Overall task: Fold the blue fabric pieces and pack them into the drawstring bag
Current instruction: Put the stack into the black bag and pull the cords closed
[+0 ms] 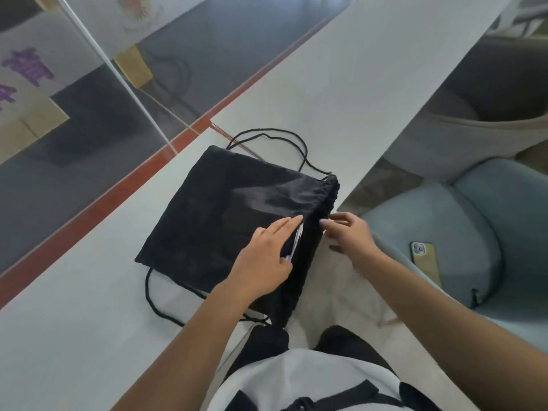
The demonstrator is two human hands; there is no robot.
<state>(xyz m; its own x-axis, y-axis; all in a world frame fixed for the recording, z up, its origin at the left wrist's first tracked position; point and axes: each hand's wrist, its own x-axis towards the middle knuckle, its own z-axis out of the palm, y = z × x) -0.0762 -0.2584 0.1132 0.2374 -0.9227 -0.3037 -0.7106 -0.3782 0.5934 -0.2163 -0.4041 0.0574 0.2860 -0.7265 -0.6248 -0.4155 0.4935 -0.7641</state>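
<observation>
A black drawstring bag [225,215] lies flat on the white table [89,307], its gathered mouth at the table's right edge. Black cords [275,137] loop out behind it and more trail at the near left. My left hand [264,259] lies on the bag near its mouth with fingers straight, next to a thin pale strip at the opening. My right hand [350,232] reaches in from the right, fingers touching the mouth's gathered hem; whether they pinch it is unclear. No blue fabric shows.
A pale blue chair [462,232] stands right of the table with a phone [427,262] on its seat. A grey chair [486,120] sits farther back. Left of the table runs a red strip [118,185] and a glass panel over dark floor.
</observation>
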